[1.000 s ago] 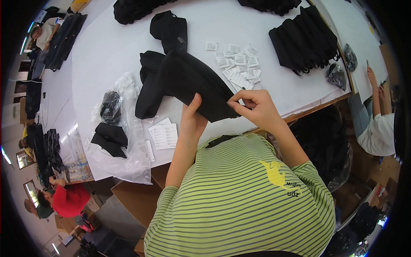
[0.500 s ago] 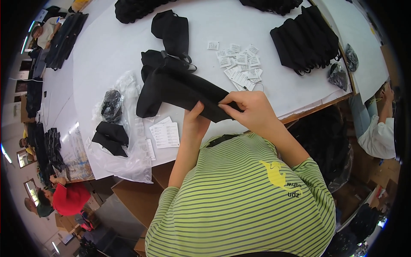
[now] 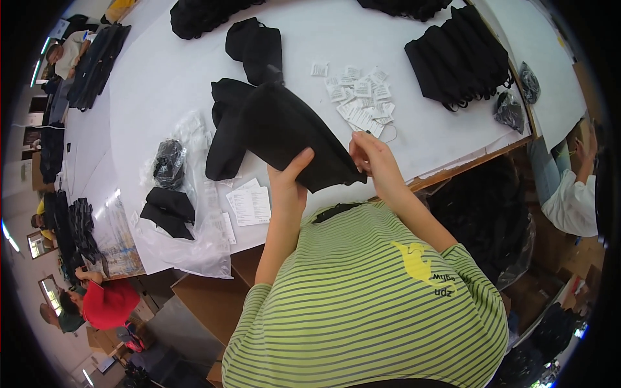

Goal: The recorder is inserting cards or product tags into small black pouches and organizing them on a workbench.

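Black cloth piece [image 3: 284,132], two hands

print on the small white tags [image 3: 359,97] too small to tell; left hand [image 3: 289,184] fingers hidden behind the black cloth [image 3: 284,132]; black pile [image 3: 200,14] at the table's far edge cut off.

wht paper tags [image 3: 359,97] | blk garment stack [image 3: 456,57] | clear bags [image 3: 194,239]

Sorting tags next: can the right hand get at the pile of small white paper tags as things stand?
Probably yes: the right hand sits just beside the white tags, bare table between them.
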Demonstrator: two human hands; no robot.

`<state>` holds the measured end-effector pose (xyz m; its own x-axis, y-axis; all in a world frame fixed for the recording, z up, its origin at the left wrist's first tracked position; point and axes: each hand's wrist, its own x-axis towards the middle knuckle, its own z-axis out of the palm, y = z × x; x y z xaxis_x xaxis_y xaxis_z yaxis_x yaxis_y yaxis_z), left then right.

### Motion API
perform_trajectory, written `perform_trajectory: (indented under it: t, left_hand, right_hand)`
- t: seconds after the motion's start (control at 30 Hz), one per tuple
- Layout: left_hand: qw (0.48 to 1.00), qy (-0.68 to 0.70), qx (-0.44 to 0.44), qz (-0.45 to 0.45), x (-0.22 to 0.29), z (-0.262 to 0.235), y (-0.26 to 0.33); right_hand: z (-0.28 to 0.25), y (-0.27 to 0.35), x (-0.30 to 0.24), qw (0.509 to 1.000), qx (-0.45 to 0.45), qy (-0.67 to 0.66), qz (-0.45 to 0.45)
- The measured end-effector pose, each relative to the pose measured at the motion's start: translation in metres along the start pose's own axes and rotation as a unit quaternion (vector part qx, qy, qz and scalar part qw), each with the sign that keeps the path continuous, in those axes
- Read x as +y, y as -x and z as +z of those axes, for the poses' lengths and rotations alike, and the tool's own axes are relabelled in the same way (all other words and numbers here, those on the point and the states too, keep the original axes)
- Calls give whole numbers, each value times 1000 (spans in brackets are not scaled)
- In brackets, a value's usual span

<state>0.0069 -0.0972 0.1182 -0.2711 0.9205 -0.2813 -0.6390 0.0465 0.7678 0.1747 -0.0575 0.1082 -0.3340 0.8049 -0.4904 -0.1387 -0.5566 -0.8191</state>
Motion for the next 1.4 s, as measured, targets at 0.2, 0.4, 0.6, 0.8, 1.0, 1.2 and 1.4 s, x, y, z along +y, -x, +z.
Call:
perform_trajectory:
  t: [0.2, 0.4, 0.6, 0.8, 1.0, 1.2, 1.4]
  left_hand:
    - [988, -97, -69, -96, 10, 15, 5]
    - [979, -123, -74, -142, 12, 16, 8]
    - [986, -85, -21, -144, 12, 16, 12]
    - [963, 175, -88, -184, 14, -12, -12]
    - [964, 209, -71, -147, 21, -29, -28]
    - [954, 258, -97, -120, 19, -42, -39]
    - [980, 194, -2, -38, 13, -9, -20]
  right_hand:
    - [10, -16, -47, 955, -23, 27, -296]
    - [11, -32, -60, 930, 38, 78, -358]
    - [13, -35, -54, 877, 49, 173, -445]
    - [34, 6, -48, 882, -92, 240, -395]
    - [41, 26, -40, 905, -161, 236, -316]
    - [40, 13, -45, 845, -70, 300, -437]
    - [43, 26, -38, 835, 3, 397, -382]
